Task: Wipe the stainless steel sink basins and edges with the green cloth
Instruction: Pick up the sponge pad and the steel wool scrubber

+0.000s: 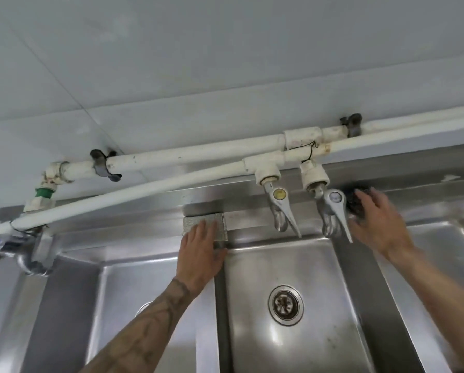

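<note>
Pressing left hand (201,254): laid flat, fingers straight and together, palm down on the green cloth (192,224); nothing gripped.
Green cloth: flat rectangular pad, speckled and grey-green in this light, on the sink's back ledge (150,232) where the divider (217,305) between the left basin (134,278) and middle basin (252,292) meets it. Its near edge overhangs the middle basin's back left corner.
Right hand (379,224): released, fingers spread and loosely extended at a dark object (356,200) on the back ledge, behind the blue-marked tap (333,211). Contact cannot be confirmed.
Edges: back ledge runs the sink's full width under the splashback (225,195); a flat divider separates each basin from the next; the right basin (440,251) lies past the right hand.
Open room: bare ledge to the left of the cloth; to its right the yellow-marked tap (279,208) and the blue-marked tap hang over the ledge and the middle basin's back edge.
Materials: brushed stainless steel, reflective, faintly streaked; basins square-cornered; round perforated drain strainer (286,305) in the middle basin floor.
Fittings: white plastic pipes (198,154) clipped along the tiled wall (225,63); a third tap (10,249) at the far left.
</note>
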### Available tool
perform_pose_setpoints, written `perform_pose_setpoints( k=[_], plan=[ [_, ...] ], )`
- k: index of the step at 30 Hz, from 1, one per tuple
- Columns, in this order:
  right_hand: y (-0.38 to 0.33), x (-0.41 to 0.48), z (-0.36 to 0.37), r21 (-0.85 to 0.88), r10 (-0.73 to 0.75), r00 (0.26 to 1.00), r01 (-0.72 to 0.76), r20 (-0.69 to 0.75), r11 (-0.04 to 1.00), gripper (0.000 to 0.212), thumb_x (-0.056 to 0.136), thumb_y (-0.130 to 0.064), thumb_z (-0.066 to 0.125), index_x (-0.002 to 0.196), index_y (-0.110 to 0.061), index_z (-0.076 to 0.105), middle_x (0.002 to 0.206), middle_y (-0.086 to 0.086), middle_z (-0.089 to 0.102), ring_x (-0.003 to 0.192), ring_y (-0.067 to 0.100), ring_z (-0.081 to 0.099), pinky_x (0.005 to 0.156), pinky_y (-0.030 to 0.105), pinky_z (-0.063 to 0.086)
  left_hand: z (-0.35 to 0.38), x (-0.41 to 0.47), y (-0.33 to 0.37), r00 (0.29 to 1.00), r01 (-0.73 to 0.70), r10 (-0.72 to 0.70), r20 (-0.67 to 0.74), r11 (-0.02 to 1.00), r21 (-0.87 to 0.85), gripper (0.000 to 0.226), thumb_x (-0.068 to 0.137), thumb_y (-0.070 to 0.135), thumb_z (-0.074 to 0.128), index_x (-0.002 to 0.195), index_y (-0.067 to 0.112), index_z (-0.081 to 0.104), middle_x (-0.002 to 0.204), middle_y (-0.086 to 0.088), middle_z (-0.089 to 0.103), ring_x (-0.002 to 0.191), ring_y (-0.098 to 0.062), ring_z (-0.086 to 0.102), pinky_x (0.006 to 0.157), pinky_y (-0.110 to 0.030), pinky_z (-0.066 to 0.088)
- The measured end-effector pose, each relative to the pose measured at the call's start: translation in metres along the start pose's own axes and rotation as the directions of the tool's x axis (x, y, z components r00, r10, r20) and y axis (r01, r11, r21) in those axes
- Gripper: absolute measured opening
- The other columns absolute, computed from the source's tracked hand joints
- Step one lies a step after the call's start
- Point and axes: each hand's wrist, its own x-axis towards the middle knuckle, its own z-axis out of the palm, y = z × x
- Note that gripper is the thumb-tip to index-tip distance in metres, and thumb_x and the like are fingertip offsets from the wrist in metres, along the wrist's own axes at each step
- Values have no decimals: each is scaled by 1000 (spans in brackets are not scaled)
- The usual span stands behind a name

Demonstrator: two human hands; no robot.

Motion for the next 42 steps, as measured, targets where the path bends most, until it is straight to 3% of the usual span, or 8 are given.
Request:
perform_pose_setpoints(
  k=[5,11,16,21,24,28,33,42],
  plan=[
    [21,38,28,34,50,999,-50,-4,998,70,87,-22,80,149,-11,50,150,25,40,128,52,49,106,59,47,25,17,-14,999,25,-23,-34,998,58,66,90,40,75,147,15,54,148,-14,55,132,-39,55,108,-51,48],
    [24,34,52,-22,-45,994,43,-97,999,55,83,-5,78,135,-16,62,134,23,46,110,47,48,93,55,53,27,11,-13,991,-25,32,-133,998,55,48,94,41,39,126,15,63,132,-10,60,110,-35,57,89,-47,53],
    [15,27,55,-35,-39,990,35,-139,999,49,81,0,78,126,-13,65,126,23,48,100,47,51,81,52,54,22,7,-12,982,-32,40,-183,998,45,34,99,38,44,111,16,67,113,-6,68,96,-33,63,80,-45,55],
    [-6,-11,46,76,-38,990,49,-135,996,44,82,-11,81,123,-13,66,120,18,52,104,43,55,84,46,53,1,-6,0,965,-70,65,-255,997,-12,10,101,20,62,103,13,68,90,-6,68,75,-33,64,67,-40,51],
    [-28,-59,34,187,-46,984,79,-174,979,46,80,-16,82,123,-19,67,117,5,52,105,31,56,84,37,51,-14,-24,14,971,-96,66,-229,988,-123,10,103,17,61,110,13,67,92,-7,68,79,-34,65,65,-41,52],
    [-54,-134,6,297,30,978,33,-207,954,50,79,-12,80,126,-22,68,120,-1,52,103,20,58,90,25,44,-36,-60,37,966,-186,128,-225,949,-255,20,106,17,59,123,14,67,111,-7,72,94,-32,68,77,-42,57],
    [-74,-250,-33,264,160,940,-79,-301,961,49,79,-18,79,127,-22,68,120,0,54,105,23,60,94,37,54,-69,-110,62,923,-370,298,-245,863,-344,13,103,14,62,114,16,68,104,-4,71,93,-30,68,77,-44,58],
    [-63,-505,-63,383,502,733,-347,-458,856,43,79,-36,68,121,-31,63,112,-10,49,98,19,62,84,36,57,-102,-249,135,690,-715,700,-185,619,-324,14,100,19,61,111,22,67,101,-3,69,92,-32,68,75,-44,56]
  ],
)
